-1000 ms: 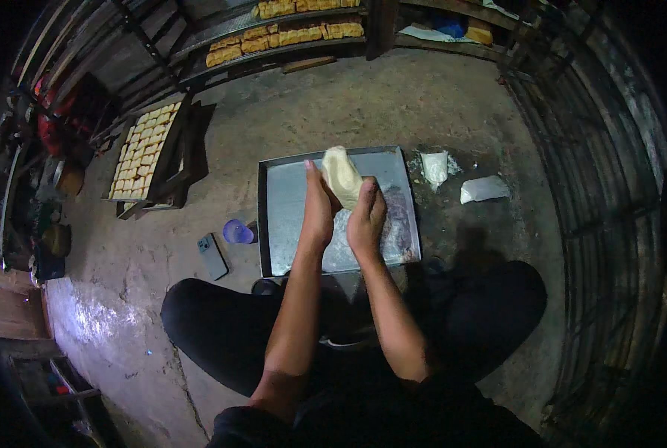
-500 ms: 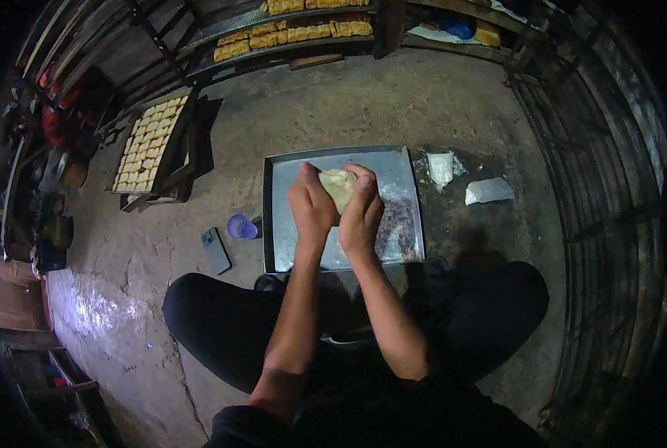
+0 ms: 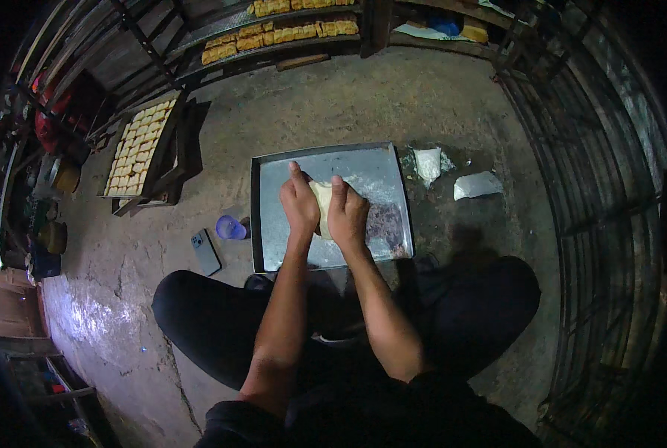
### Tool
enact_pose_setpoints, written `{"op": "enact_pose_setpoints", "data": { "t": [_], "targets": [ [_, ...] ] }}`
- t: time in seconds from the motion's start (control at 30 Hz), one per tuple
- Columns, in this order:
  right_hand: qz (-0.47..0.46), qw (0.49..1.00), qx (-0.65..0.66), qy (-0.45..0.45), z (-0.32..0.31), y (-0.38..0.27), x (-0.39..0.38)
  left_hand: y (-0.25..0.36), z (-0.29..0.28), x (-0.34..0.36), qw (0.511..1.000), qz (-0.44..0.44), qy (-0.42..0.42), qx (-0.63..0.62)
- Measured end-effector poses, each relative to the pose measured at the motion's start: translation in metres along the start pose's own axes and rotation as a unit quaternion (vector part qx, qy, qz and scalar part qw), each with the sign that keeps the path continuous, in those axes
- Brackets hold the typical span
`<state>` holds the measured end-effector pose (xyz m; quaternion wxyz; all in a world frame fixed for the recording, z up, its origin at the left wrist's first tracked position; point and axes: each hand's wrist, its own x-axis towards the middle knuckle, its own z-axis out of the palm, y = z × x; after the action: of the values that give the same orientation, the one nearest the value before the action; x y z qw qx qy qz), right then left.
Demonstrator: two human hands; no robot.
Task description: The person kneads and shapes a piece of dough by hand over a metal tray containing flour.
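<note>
A pale lump of dough (image 3: 321, 201) is held between my two hands above a shallow metal tray (image 3: 272, 228). My left hand (image 3: 300, 203) grips its left side, fingers curled, thumb pointing away from me. On the other side my right hand (image 3: 347, 213) is closed round the dough, its thumb raised too. Only a strip of dough shows between the hands; the rest is hidden by my fingers. White flour dusts the tray, and a darker worn patch marks its right part.
Right of the tray lie an open bag of white powder (image 3: 427, 165) and another clear bag (image 3: 478, 186). A purple cup (image 3: 230, 228) and a phone (image 3: 206, 252) are on the floor at left. Farther off stand a tray of pale buns (image 3: 141, 145) and a rack with baked bread (image 3: 296, 34).
My hands have shifted from cupping a rounded lump to gripping it from both sides with thumbs up. The dough now shows as a narrower, longer strip. The whole view has shifted slightly.
</note>
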<state>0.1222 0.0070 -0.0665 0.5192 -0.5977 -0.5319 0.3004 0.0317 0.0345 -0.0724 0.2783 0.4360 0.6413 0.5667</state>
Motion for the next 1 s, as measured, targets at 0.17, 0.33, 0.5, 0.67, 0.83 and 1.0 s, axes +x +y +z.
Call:
{"op": "enact_pose_setpoints", "data": {
  "t": [0.17,0.33,0.5,0.67,0.83,1.0],
  "targets": [
    [-0.092,0.995,-0.013,-0.041,0.007,-0.009,-0.005,-0.003,-0.014,0.017,1.0,0.006,-0.003,0.008],
    [-0.097,0.994,-0.011,-0.052,0.009,-0.012,-0.013,-0.023,-0.02,0.037,1.0,0.018,0.017,0.019],
    [-0.106,0.994,-0.014,-0.035,-0.003,-0.017,-0.009,-0.006,-0.019,0.038,1.0,-0.003,-0.016,0.024],
    [-0.095,0.993,-0.032,-0.068,-0.025,-0.029,0.01,0.027,-0.037,0.041,0.998,0.0,-0.058,-0.018],
    [-0.232,0.972,-0.038,0.027,-0.034,-0.021,0.028,0.053,-0.046,0.04,0.993,0.113,-0.037,-0.008],
    [-0.054,0.986,0.147,-0.063,-0.017,-0.022,0.007,0.074,-0.036,0.024,0.979,0.138,-0.142,0.045]
  ]
}}
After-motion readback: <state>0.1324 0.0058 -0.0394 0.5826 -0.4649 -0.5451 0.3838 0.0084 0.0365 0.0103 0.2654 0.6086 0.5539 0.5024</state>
